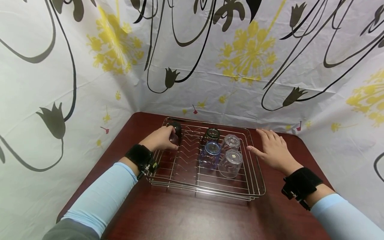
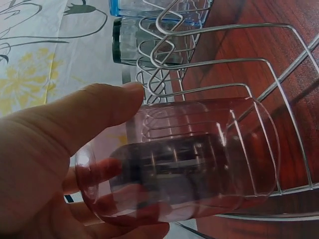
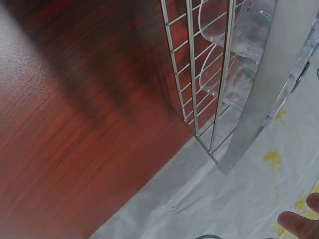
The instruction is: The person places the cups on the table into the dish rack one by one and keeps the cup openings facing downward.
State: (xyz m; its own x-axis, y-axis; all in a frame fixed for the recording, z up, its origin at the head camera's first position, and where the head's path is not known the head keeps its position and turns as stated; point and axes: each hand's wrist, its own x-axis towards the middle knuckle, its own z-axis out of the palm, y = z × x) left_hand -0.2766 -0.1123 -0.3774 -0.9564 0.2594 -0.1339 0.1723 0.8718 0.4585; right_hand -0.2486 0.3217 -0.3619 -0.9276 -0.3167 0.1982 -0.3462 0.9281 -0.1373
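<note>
My left hand (image 1: 162,138) grips a clear pinkish glass (image 2: 239,149) at the left side of a wire dish rack (image 1: 183,181). In the left wrist view the thumb lies on one side of the glass and the fingers curl round the other. A dark glass (image 1: 177,128) stands just behind it and shows through its wall. Beyond the rack's right edge, my right hand (image 1: 274,151) hovers with fingers spread, holding nothing. Only a few of its fingertips (image 3: 294,222) appear in the right wrist view.
Upside down in the rack's right half stand a dark green glass (image 1: 212,134), a blue glass (image 1: 210,158) and two clear glasses, one behind (image 1: 231,141) and one in front (image 1: 231,163). The rack sits on a reddish-brown table (image 1: 186,216). A patterned cloth (image 1: 192,56) hangs around the back and sides.
</note>
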